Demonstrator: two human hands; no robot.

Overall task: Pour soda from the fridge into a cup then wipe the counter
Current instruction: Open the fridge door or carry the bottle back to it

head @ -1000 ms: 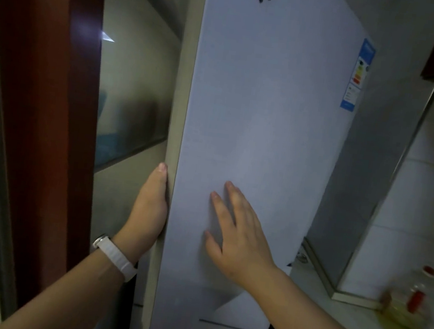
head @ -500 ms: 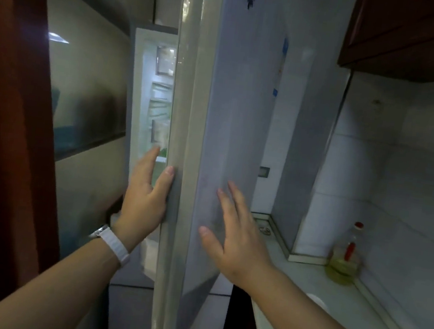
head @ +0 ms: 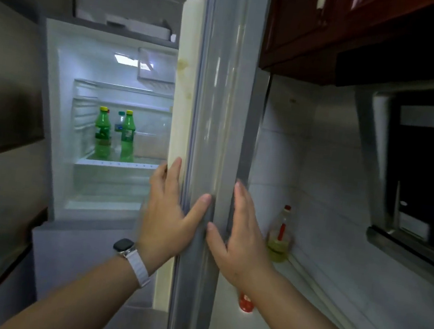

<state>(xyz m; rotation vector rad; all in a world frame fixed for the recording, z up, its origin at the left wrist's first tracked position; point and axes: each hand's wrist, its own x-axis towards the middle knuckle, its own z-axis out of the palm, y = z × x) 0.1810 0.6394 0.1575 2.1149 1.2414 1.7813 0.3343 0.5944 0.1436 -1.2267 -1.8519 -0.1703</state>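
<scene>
The fridge door stands open, seen edge-on in the middle of the view. My left hand grips its edge, fingers on the inner side and thumb on the grey rim. My right hand lies flat with straight fingers against the door's outer face. Inside the lit fridge, two green soda bottles with yellow caps stand on a shelf, with a clear bottle behind them. A red cup-like object shows on the white counter, partly hidden by my right forearm.
An oil bottle with a red cap stands in the counter's back corner by the tiled wall. Dark wood cabinets hang above. A range hood juts out at the right. A wall panel borders the left.
The fridge door has swung open further, from nearly shut to edge-on. The lit interior and the green bottles have come into view. Both hands stayed on the door.
</scene>
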